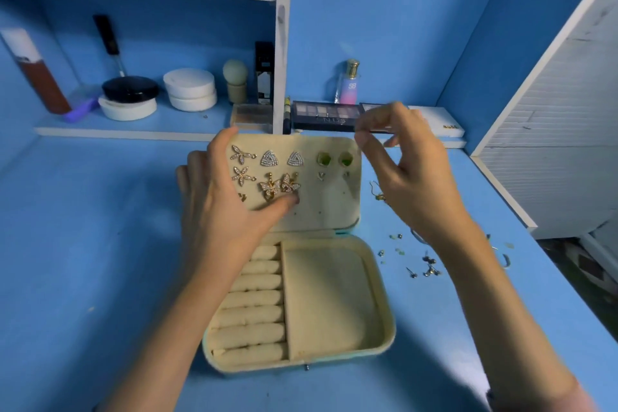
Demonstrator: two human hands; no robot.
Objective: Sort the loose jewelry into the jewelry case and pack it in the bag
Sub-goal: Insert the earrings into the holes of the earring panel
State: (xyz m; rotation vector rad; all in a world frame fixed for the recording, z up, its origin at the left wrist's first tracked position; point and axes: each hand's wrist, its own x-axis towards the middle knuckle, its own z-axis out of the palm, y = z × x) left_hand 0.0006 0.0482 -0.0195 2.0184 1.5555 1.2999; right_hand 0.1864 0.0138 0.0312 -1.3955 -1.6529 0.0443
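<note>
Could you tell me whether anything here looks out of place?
Small studs and beads lie scattered on the blue table right of the open jewelry case, not yet sorted; nothing else stands out.

This is my vanity corner at home, all painted blue. The desk backs onto a white-edged shelf crowded with makeup: an eyeshadow palette, a perfume bottle, a makeup sponge on its stand, round white powder jars (one compact is black-lidded) and a foundation bottle.
</note>
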